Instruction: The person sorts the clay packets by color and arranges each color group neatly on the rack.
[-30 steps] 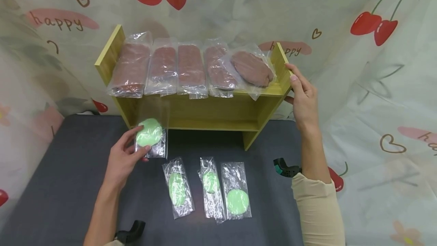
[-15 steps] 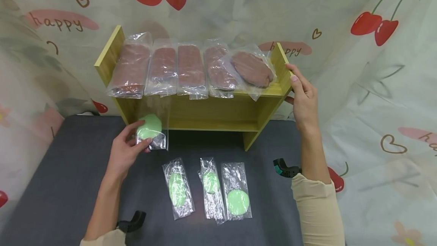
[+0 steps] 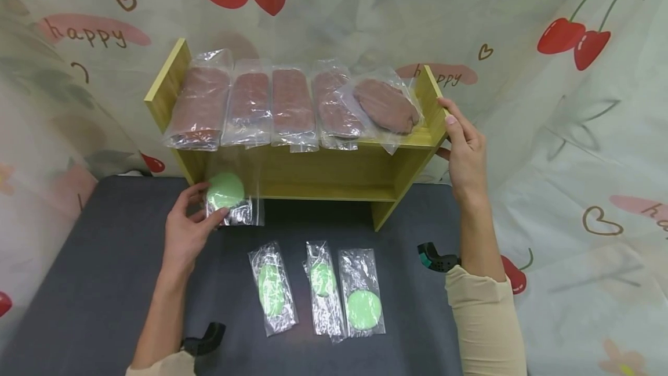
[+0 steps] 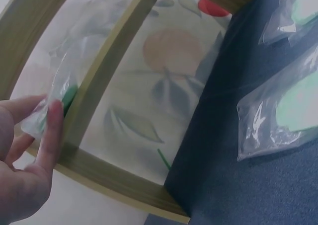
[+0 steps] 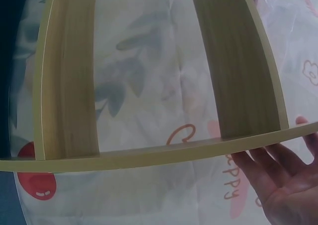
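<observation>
My left hand (image 3: 187, 231) pinches a clear plastic bag (image 3: 244, 213) holding a round green disc (image 3: 226, 189), between thumb and fingers. The bag is at the left end of the lower shelf of a small wooden rack (image 3: 326, 174). In the left wrist view, the bag (image 4: 69, 88) stands tilted against the edge of the lower board. The right hand (image 3: 465, 158) grips the rack's right side panel (image 3: 429, 89) near its top, thumb in front; in the right wrist view its fingers (image 5: 253, 173) lie along the panel's outer side.
Several clear bags with brown flat pieces (image 3: 293, 100) lie side by side on the upper shelf. On the dark table (image 3: 104, 283) in front lie three more bagged green pieces (image 3: 271, 289). A printed cloth (image 3: 334, 4) hangs behind the rack.
My left hand has raised the bag slightly and moved it further back toward the lower shelf. The right hand stays on the side panel, and the rack has not moved.
</observation>
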{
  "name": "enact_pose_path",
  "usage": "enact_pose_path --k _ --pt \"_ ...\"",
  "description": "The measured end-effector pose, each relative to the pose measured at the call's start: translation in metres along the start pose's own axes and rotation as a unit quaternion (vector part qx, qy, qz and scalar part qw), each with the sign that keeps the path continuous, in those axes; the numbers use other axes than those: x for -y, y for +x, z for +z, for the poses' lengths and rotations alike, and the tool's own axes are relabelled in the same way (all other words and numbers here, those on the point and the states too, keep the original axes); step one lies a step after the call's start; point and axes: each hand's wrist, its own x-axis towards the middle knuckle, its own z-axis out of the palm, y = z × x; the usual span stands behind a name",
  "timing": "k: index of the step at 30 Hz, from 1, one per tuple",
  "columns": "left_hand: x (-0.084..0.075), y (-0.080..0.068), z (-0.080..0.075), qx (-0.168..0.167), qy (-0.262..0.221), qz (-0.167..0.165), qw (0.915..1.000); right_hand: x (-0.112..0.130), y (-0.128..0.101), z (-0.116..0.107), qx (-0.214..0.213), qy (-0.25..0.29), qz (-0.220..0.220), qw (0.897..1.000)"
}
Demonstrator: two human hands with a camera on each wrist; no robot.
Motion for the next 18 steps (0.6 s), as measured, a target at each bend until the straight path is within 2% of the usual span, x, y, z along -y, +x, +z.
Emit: enact_pose_path --k 3,7,12,15,18 --pt "-0.002 -0.002 0.003 -0.028 -0.039 -0.016 0.9987 0.000 0.000 -0.001 -0.002 -0.002 0.001 1.000" --pt "-0.006 -0.003 0.008 -0.045 -0.081 -0.035 0.9951 0.000 -0.001 -0.001 -0.005 -0.004 0.005 1.000" --pt "-0.010 -0.003 0.012 -0.048 -0.078 -0.044 0.9948 0.000 -0.001 0.000 -0.007 -0.001 0.011 1.000" --pt "-0.011 -0.002 0.012 -0.050 -0.048 -0.031 0.9971 0.000 0.000 0.000 -0.006 -0.001 0.010 1.000" --pt "-0.010 0.000 0.013 -0.076 0.051 0.004 0.9958 -0.001 0.000 0.000 -0.007 0.000 0.007 1.000"
